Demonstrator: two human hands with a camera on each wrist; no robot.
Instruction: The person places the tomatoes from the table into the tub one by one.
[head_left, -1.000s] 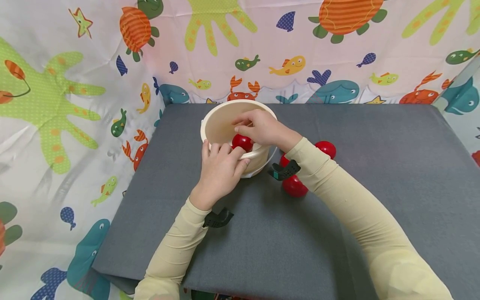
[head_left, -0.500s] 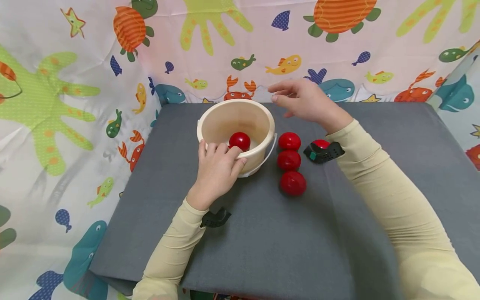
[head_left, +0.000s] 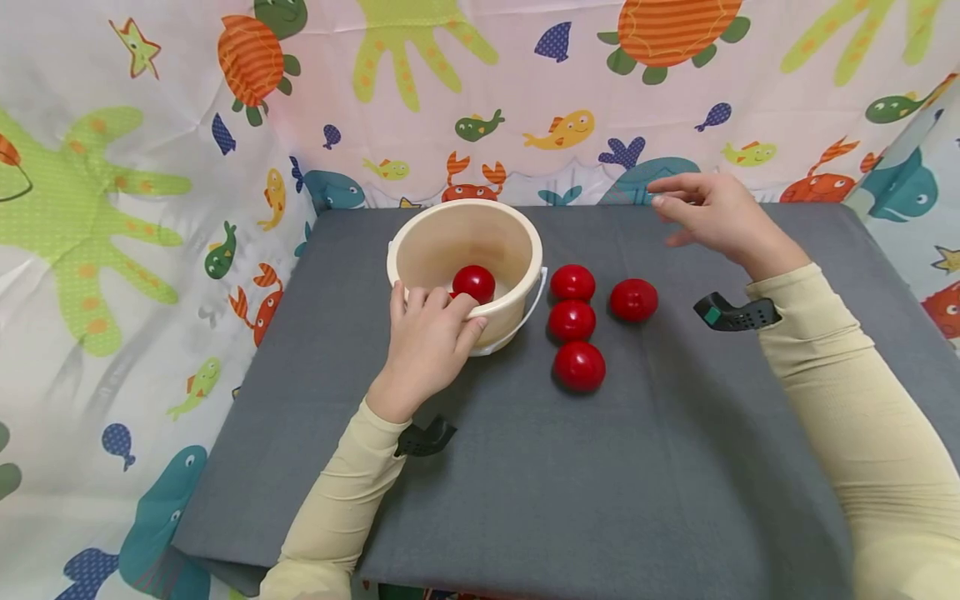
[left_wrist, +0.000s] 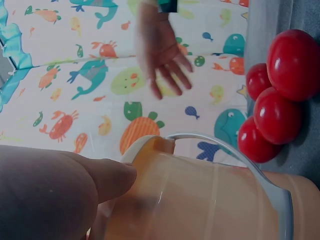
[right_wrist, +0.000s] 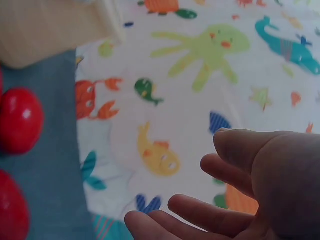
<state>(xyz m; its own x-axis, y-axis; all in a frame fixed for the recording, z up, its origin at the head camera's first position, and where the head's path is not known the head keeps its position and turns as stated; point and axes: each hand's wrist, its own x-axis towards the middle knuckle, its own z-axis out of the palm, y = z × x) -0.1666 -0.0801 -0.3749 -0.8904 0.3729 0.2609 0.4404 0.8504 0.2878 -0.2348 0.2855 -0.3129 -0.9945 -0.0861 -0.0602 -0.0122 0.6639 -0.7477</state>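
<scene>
Toward the back of the grey cloth-covered table [head_left: 480, 492], left of its middle, stands a cream, round plastic bucket [head_left: 429, 242] with a thin white handle [head_left: 540, 292] hanging down its right side. Your left hand [head_left: 422, 350] grips the near rim, fingers hooked over the edge and thumb against the outer wall. Inside you have a glossy red ball [head_left: 474, 284] at the bottom; a bit more red shows beside it, mostly hidden by your fingers. Your right hand [head_left: 712, 215] hangs in the air above the table's back right, well apart from the bucket, holding nothing, its fingers loosely spread. Just right of the bucket, three shiny red balls [head_left: 572, 321] line up toward you; whether they all touch, you cannot tell. A fourth, single red ball [head_left: 633, 300] sits a little to their right, apart from them.
</scene>
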